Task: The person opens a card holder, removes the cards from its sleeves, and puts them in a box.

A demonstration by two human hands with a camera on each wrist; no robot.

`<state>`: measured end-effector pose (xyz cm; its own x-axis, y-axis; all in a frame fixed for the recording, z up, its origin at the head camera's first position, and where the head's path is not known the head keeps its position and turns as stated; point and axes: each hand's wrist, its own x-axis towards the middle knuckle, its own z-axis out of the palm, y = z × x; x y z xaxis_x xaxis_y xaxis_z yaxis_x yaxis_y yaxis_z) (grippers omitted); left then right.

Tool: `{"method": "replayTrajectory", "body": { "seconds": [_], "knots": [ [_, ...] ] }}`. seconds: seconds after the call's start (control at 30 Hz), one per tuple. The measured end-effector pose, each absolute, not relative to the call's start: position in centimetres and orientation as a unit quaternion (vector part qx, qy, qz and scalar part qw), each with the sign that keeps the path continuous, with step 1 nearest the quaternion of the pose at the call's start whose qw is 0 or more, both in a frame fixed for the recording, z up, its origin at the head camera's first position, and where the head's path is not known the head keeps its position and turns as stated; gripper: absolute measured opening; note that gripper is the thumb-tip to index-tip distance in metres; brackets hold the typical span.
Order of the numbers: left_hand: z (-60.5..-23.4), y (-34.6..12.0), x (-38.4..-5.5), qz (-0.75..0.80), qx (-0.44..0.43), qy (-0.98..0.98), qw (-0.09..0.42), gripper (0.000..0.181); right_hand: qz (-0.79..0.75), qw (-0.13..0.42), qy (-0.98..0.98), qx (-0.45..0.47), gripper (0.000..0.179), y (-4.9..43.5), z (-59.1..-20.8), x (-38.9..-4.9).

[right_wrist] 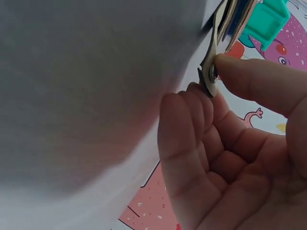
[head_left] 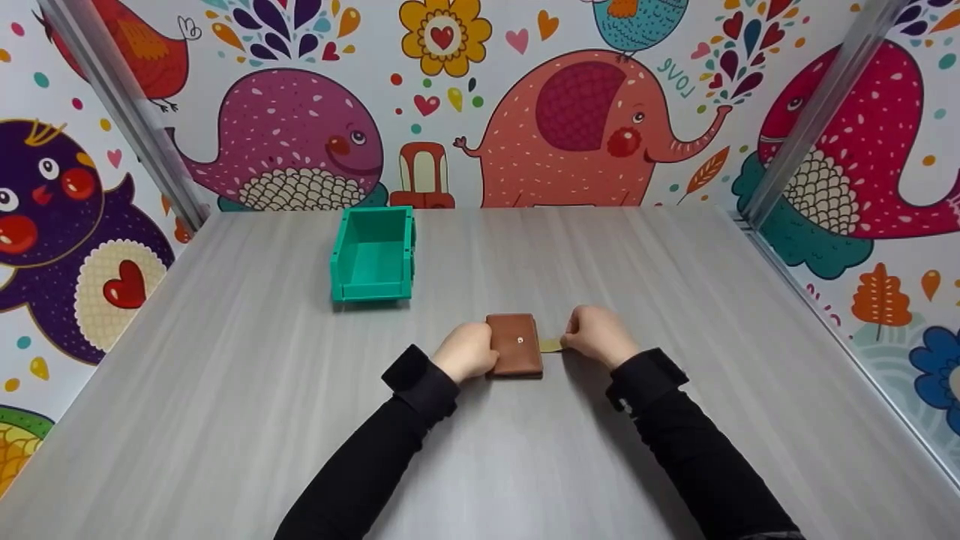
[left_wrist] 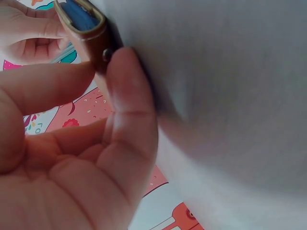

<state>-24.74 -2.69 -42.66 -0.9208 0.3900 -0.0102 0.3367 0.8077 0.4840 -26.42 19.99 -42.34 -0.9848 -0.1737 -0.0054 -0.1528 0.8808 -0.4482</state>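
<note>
A brown leather wallet (head_left: pixel 514 352) with a small metal snap lies on the table in the head view. My left hand (head_left: pixel 466 351) pinches its left edge between thumb and fingers; the left wrist view shows the wallet's spine (left_wrist: pixel 93 45) and blue contents at its end. On the other side, my right hand (head_left: pixel 600 335) pinches the end of the wallet's yellowish strap (head_left: pixel 551 345), which stretches out to the right. A snap stud shows on the strap (right_wrist: pixel 211 72) under the thumb in the right wrist view.
A green open-fronted plastic bin (head_left: pixel 373 259) stands on the pale wood-grain table (head_left: pixel 247 360), behind and left of the wallet. Cartoon-printed walls (head_left: pixel 442 97) rise at the back and both sides, with metal posts (head_left: pixel 817 127) at the corners.
</note>
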Motion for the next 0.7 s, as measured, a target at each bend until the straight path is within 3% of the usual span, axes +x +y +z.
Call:
{"method": "replayTrajectory", "body": {
  "seconds": [0.7],
  "knots": [
    [-42.65,-2.54,-24.53,0.24,0.189,0.951,0.04,0.009,-0.213,0.026,0.972,-0.099,0.007,20.19,-42.79,-26.64]
  ]
}}
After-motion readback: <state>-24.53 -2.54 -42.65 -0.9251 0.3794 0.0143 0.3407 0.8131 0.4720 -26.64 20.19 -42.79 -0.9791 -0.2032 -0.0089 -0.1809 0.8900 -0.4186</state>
